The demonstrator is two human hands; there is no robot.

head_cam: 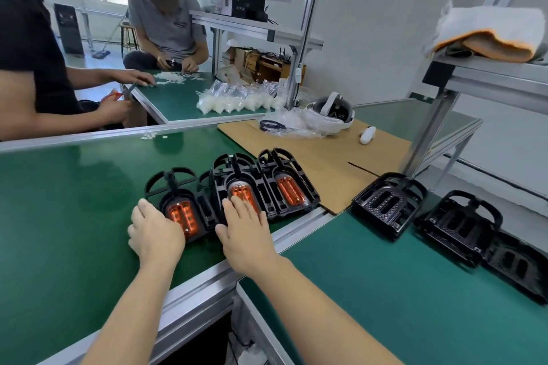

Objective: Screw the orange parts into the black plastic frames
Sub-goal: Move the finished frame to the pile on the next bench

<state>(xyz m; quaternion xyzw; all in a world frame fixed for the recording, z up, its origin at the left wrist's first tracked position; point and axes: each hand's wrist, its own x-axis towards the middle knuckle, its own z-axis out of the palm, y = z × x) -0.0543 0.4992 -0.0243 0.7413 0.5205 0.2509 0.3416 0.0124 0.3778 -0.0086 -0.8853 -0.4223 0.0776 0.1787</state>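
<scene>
Both forearms bare, reaching forward and up from the lower edge of view, converging slightly. Left hand [155, 232] palm down, back of hand to camera, fingers together and fairly straight, tips pointing away from the body. Right hand [247, 231] just beside it, also palm down, fingers extended and slightly spread, thumb out toward the left hand. Right hand reaches slightly farther forward than left. Neither hand curled or pinching; wrists roughly level, in line with forearms.
</scene>
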